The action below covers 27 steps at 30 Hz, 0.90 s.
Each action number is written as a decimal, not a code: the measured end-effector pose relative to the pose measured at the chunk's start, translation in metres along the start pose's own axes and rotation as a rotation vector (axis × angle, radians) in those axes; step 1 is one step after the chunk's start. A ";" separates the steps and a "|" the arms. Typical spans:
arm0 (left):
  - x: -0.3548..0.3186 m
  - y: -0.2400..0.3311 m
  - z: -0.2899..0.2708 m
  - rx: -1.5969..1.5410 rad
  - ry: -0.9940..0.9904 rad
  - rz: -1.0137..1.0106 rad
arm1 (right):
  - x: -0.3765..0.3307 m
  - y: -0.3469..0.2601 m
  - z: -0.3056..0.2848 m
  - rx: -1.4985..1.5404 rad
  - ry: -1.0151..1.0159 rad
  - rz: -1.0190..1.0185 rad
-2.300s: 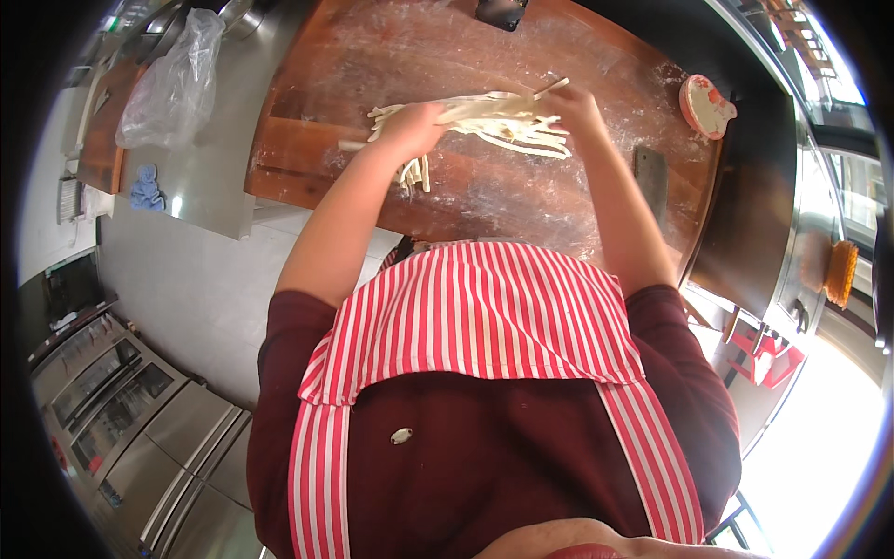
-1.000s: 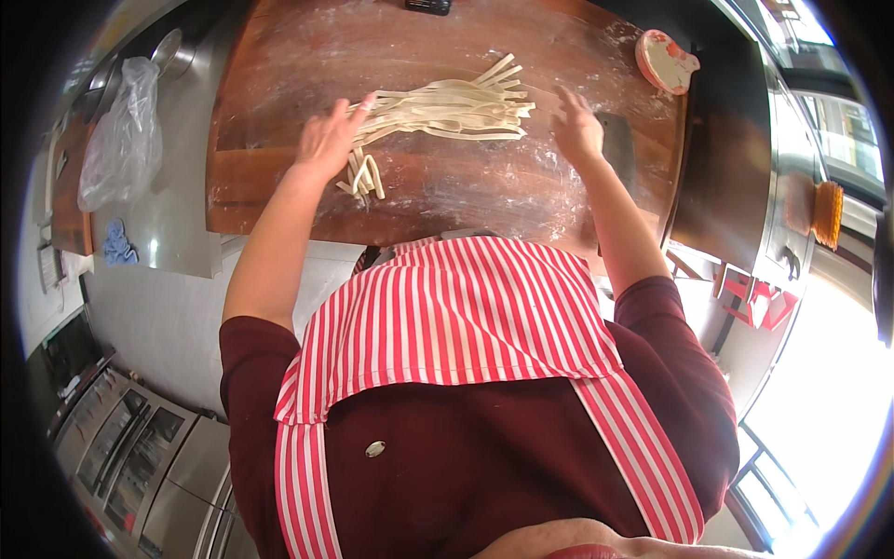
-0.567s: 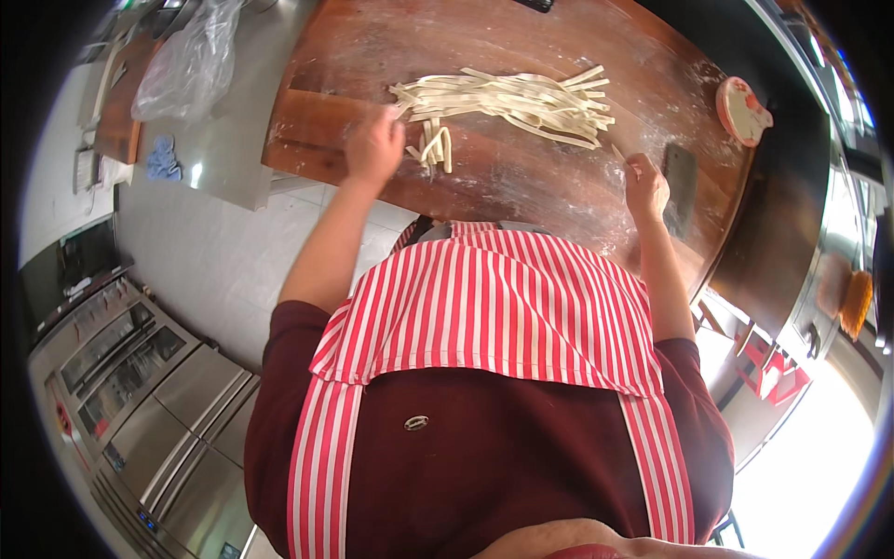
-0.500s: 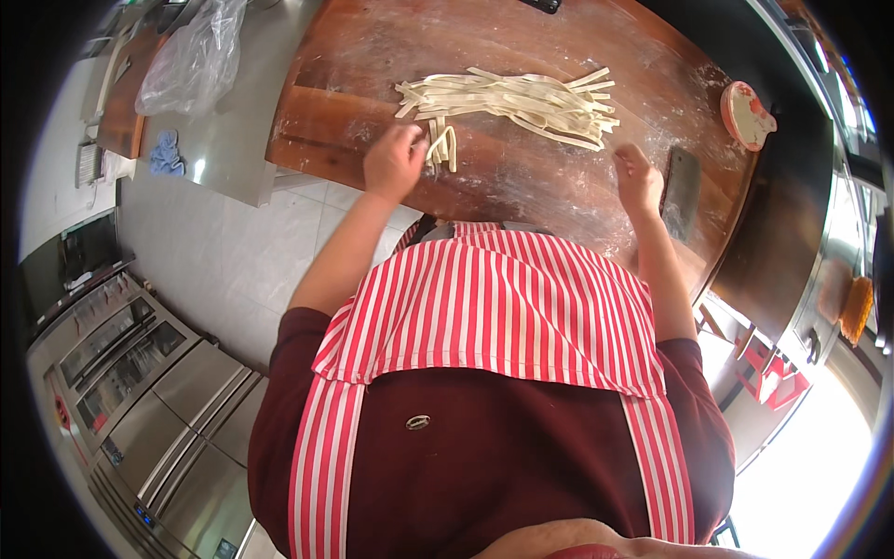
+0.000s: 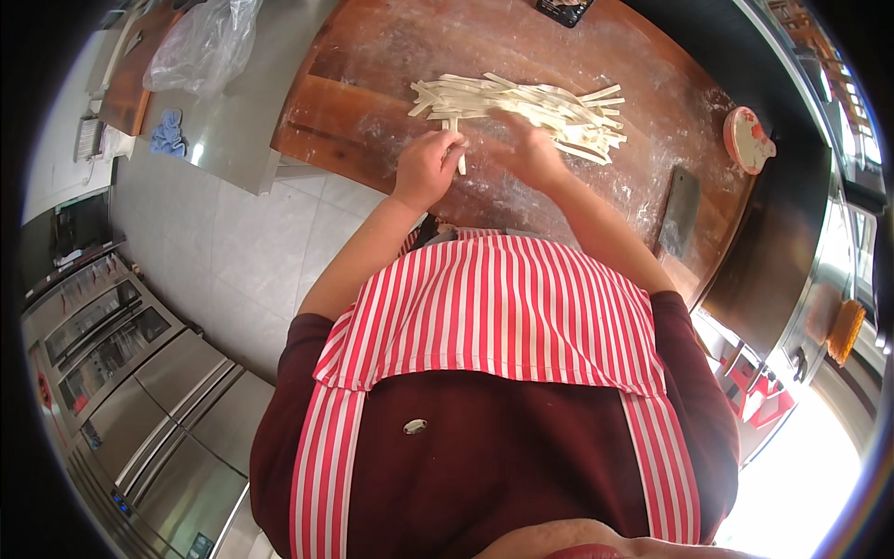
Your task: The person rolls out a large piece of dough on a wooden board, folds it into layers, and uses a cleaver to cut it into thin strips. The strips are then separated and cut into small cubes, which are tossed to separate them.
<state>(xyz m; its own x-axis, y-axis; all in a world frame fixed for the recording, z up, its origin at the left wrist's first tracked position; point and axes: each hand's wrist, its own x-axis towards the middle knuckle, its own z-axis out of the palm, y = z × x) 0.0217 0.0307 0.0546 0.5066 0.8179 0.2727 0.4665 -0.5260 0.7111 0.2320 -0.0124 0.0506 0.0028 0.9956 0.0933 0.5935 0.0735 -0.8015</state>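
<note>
A heap of flat, pale noodles [image 5: 521, 101] lies across the floured wooden board [image 5: 372, 56]. At the near left of the heap is my left hand [image 5: 426, 170], its fingers closed in a pinch over a few short noodle strips [image 5: 462, 166]. The strips show above and below the fingertips. My right hand [image 5: 529, 156] is just to the right, reaching in over the near edge of the heap. Motion smears its fingers, so their pose and anything in them cannot be made out.
A cleaver [image 5: 682, 207] lies on the board's right side, with a red-and-white dish [image 5: 748, 140] beyond it. A black flat object [image 5: 564, 9] sits at the far edge. On the steel counter to the left are a clear plastic bag [image 5: 200, 51] and a blue cloth [image 5: 169, 135].
My right hand has swung left from beside the cleaver to the noodle heap. My left hand has shifted slightly right and nearer, onto the short strips.
</note>
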 end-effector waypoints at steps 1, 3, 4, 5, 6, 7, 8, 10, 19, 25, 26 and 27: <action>0.008 0.009 -0.002 -0.061 0.017 0.062 | 0.004 -0.004 0.013 0.057 -0.010 -0.088; 0.020 0.018 -0.009 -0.264 0.014 0.028 | 0.007 -0.001 0.022 0.267 -0.112 -0.023; 0.027 0.019 -0.012 -0.405 -0.005 -0.067 | 0.008 0.003 0.021 0.418 -0.205 0.133; 0.034 0.019 -0.015 -0.546 -0.025 -0.162 | 0.008 0.008 0.020 0.567 -0.297 0.291; 0.037 0.013 -0.021 -0.583 -0.023 -0.223 | 0.007 -0.011 0.005 0.641 -0.250 0.390; 0.043 0.006 -0.027 -0.583 -0.083 -0.341 | 0.008 -0.005 -0.006 0.621 -0.270 0.364; 0.049 -0.004 -0.028 -0.517 -0.087 -0.271 | 0.009 0.008 -0.021 0.601 -0.290 0.337; 0.059 -0.023 -0.021 -0.382 -0.140 -0.212 | 0.010 0.018 -0.044 0.548 -0.258 0.383; 0.042 -0.037 0.009 0.198 -0.102 -0.366 | -0.009 0.067 -0.066 -0.460 0.302 0.321; -0.011 -0.030 0.027 0.228 -0.110 -0.403 | -0.019 0.037 -0.043 -0.352 0.314 0.169; -0.010 -0.032 0.028 0.185 -0.139 -0.454 | -0.019 0.034 -0.038 -0.292 0.294 0.167; -0.010 -0.035 0.028 0.143 -0.163 -0.507 | -0.018 0.031 -0.035 -0.277 0.276 0.109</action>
<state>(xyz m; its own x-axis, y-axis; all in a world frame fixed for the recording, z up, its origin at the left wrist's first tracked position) 0.0209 0.0348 0.0084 0.2932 0.9363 -0.1934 0.7694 -0.1110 0.6290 0.2782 -0.0304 0.0443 0.2717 0.9410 0.2020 0.7718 -0.0877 -0.6298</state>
